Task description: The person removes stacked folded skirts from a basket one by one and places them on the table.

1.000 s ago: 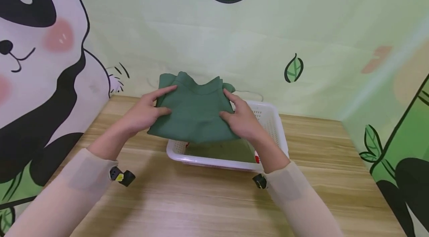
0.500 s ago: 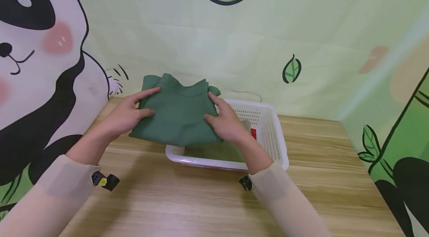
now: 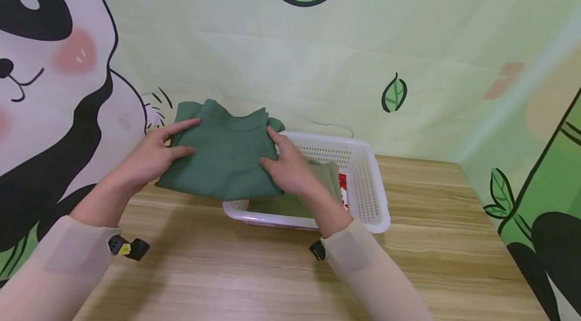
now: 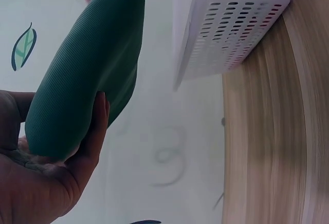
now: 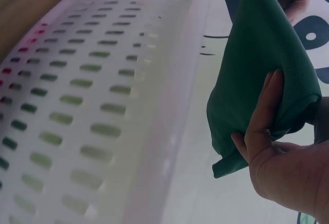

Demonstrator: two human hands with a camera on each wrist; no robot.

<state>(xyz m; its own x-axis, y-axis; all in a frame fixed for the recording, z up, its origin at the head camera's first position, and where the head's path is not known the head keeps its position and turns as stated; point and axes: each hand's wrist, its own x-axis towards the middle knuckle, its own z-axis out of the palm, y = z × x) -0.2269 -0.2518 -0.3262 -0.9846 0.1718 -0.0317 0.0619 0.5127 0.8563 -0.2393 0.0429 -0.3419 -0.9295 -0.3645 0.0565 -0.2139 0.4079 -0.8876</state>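
A folded dark green shirt (image 3: 222,154) with a curved neckline at its far edge hangs in the air between both hands, left of centre in the head view. My left hand (image 3: 152,154) grips its left side, thumb and index finger on top, other fingers beneath. On the right side my right hand (image 3: 290,165) pinches it the same way. Both wrist views show fingers wrapped under the green cloth (image 4: 82,70). Below and to the right stands a white perforated plastic basket (image 3: 376,185), partly covered by the shirt. Inside it lies folded olive-green cloth (image 3: 329,175).
A red and white item (image 3: 343,187) shows beside the olive cloth in the basket. The basket's wall (image 5: 103,100) is close to the right hand in its wrist view. Under everything is a wooden table (image 3: 254,270), with a printed panda backdrop (image 3: 227,34) behind.
Both hands have carried the green shirt leftward from over the basket, uncovering more of the olive cloth and the red and white item. The basket has stayed in place.
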